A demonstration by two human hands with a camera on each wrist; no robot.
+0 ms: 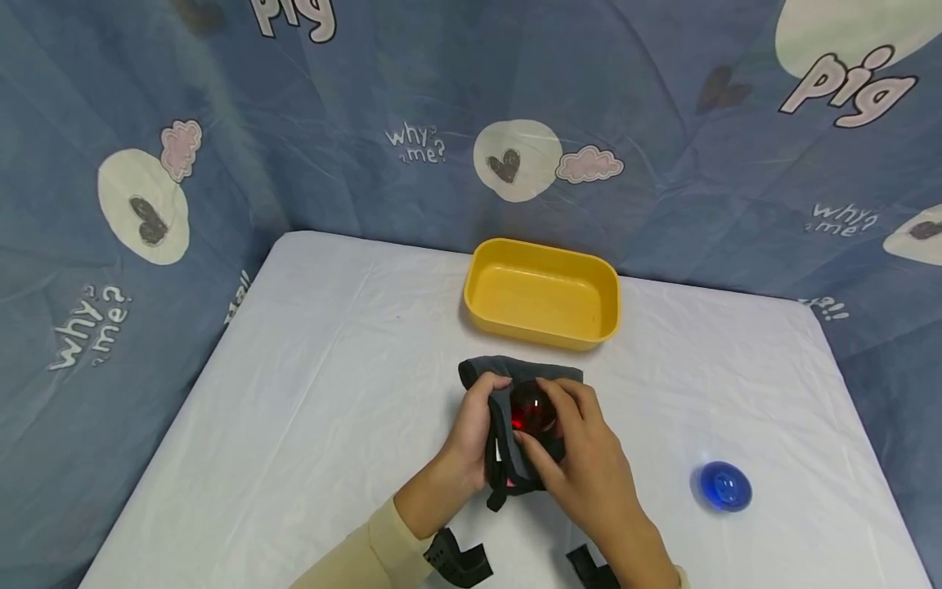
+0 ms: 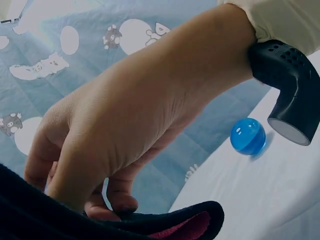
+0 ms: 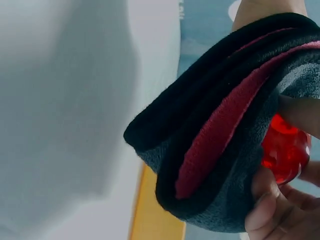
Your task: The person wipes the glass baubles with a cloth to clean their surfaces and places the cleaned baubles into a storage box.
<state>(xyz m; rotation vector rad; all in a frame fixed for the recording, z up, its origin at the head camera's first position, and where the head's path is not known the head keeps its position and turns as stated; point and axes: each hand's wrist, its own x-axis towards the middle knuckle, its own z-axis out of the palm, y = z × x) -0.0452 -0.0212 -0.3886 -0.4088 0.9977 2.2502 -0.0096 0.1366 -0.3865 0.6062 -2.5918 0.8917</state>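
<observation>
A folded grey cloth (image 1: 500,442) with black edging is held up near the middle of the table in the head view. The left hand (image 1: 465,429) grips its left side, thumb on top. The right hand (image 1: 589,458) holds a clear red ball (image 1: 533,407) between thumb and fingers against the face of the cloth. In the right wrist view, the cloth (image 3: 220,125) shows a dark pink inner side between its folds, and the red ball (image 3: 286,150) sits among fingers at its edge. The dark cloth (image 2: 165,225) fills the bottom of the left wrist view.
A yellow tray (image 1: 540,334) stands at the back of the white-covered table (image 1: 331,393), just beyond the cloth. To the right of the right hand lies a clear blue ball (image 1: 725,486). A blue printed curtain (image 1: 368,196) hangs behind and along the sides.
</observation>
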